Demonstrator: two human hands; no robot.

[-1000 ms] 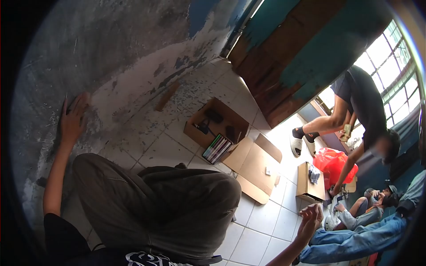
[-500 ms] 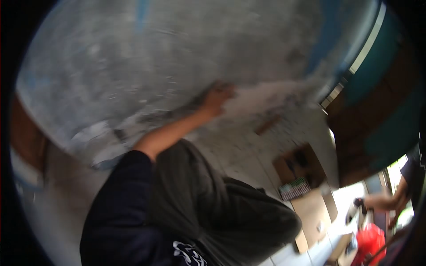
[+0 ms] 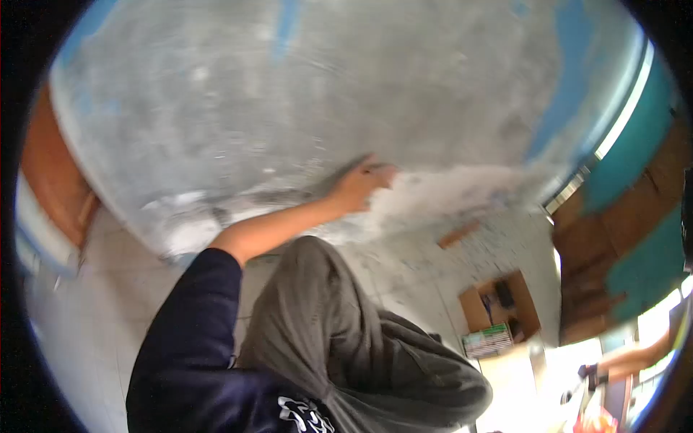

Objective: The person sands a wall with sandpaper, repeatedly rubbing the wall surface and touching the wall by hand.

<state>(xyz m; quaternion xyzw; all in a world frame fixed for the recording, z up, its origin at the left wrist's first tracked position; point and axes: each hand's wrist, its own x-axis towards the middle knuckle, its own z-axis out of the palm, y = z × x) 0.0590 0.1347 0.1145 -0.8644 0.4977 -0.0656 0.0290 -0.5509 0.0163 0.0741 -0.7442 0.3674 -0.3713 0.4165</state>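
My left hand [image 3: 357, 189] is at the lower part of a grey plastered wall [image 3: 404, 94], its fingers bent against the surface. A small pinkish patch shows at the fingertips; blur hides whether it is a held piece or a finger. Beside the fingers, a paler, whitish strip [image 3: 440, 187] runs along the wall's base. The left arm, in a dark sleeve [image 3: 191, 310], stretches across above my bent knee [image 3: 310, 289]. My right hand does not show.
A reddish-brown strip [image 3: 458, 234] lies on the tiled floor among scattered flakes. An open cardboard box [image 3: 527, 303] holds dark items, with a striped green-and-white pack [image 3: 487, 339] beside it. Another person's arm [image 3: 635, 361] reaches in at right, above a red bag [image 3: 598, 421].
The view has shifted, so the wall, box and floor sit differently in it. My left hand stays at the wall's base, a little further right. The other person's arm appears lower.
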